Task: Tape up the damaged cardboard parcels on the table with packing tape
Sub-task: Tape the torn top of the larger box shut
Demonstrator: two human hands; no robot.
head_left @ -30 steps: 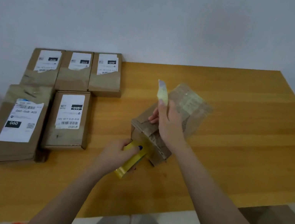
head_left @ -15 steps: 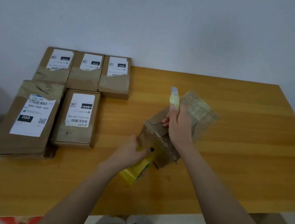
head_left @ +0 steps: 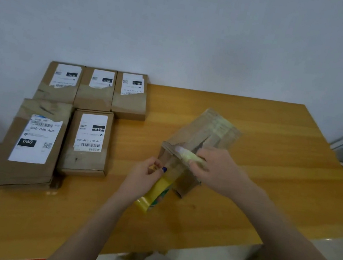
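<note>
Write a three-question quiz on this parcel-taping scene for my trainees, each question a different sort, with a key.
1. True or false: the left hand grips the yellow tape roll.
2. How many labelled parcels lie grouped at the table's left end? A three, B five, C seven.
3. Fill in: the pale yellow-green tool at the central parcel is held by the ___ hand.
Key: 1 true; 2 B; 3 right hand.

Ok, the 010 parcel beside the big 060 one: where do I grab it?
Take the 010 parcel by its near right corner, coming from the right. It lies flat with its left side hemmed by the 060 parcel and the back row close behind, so only those edges are free.
</note>
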